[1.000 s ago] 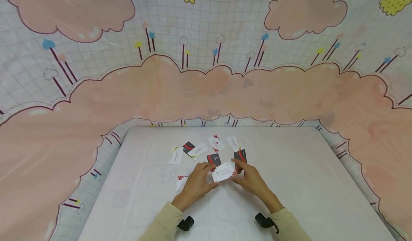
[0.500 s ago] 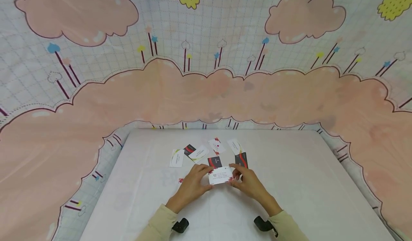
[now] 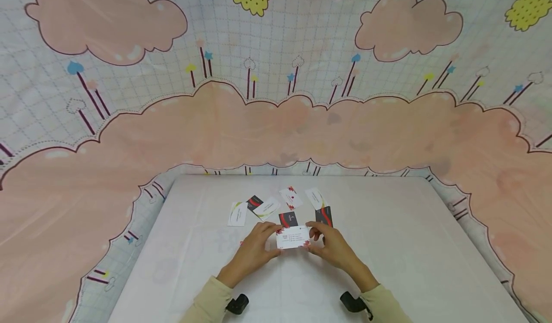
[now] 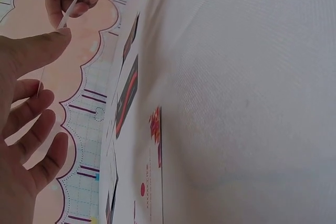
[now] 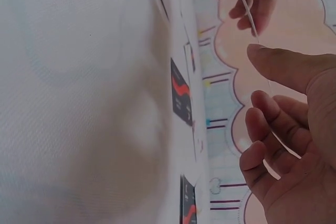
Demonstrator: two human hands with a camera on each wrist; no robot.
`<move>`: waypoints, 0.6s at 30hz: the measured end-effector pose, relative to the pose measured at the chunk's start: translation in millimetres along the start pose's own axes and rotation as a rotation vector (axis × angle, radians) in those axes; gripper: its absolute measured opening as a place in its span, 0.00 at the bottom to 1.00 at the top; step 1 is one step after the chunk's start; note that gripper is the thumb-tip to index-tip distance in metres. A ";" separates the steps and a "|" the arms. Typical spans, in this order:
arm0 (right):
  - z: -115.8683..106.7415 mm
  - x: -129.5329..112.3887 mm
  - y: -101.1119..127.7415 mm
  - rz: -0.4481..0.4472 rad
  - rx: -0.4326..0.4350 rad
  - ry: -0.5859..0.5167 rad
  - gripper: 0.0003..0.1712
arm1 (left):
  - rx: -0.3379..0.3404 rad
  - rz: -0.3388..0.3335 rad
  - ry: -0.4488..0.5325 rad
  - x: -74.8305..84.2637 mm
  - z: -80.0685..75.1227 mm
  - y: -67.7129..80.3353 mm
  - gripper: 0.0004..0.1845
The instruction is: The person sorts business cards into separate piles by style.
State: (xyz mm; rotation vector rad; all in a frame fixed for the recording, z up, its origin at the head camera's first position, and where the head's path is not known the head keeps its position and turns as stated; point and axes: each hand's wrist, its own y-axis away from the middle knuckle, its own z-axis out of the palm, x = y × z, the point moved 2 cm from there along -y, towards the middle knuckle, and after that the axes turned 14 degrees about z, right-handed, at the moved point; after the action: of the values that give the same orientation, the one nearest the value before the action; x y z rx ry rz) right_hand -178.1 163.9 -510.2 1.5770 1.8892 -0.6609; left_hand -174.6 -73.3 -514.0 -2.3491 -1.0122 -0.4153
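Here, a person's two hands hold one white card (image 3: 293, 237) up above a white table (image 3: 409, 246), just in front of a loose scatter of cards. The left hand (image 3: 253, 250) pinches the card's left end between thumb and curled fingers; the right hand (image 3: 331, 247) pinches the right end the same way. The card sits level between them, printed face toward the head camera, with red marks at its corners. In both wrist views the card shows edge-on as a thin line running from one hand's thumb to the other hand.

Beyond the hands, flat on the table, lie a black-and-red card (image 3: 287, 219) touching the held card's far edge in view, another black card (image 3: 324, 215) just right of it, and several white cards (image 3: 237, 213) farther back. A pink cloud-pattern cloth (image 3: 276, 121) hangs behind the table.
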 end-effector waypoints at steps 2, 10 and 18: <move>0.9 -0.4 0.7 -0.009 0.001 0.000 0.32 | 0.001 -0.002 -0.004 0.1 -2.4 1.2 0.34; 7.3 -4.1 4.6 -0.031 0.016 0.019 0.34 | 0.018 0.030 -0.012 -1.8 -9.3 9.6 0.34; 12.0 -10.9 1.6 -0.069 0.021 0.036 0.33 | 0.029 0.007 0.038 -6.3 -19.8 15.8 0.34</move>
State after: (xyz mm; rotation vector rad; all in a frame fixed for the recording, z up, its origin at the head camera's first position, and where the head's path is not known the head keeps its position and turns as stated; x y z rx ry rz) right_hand -173.7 148.2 -511.0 1.5524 1.9771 -0.6886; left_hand -168.4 -97.7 -506.7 -2.3098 -0.9859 -0.4374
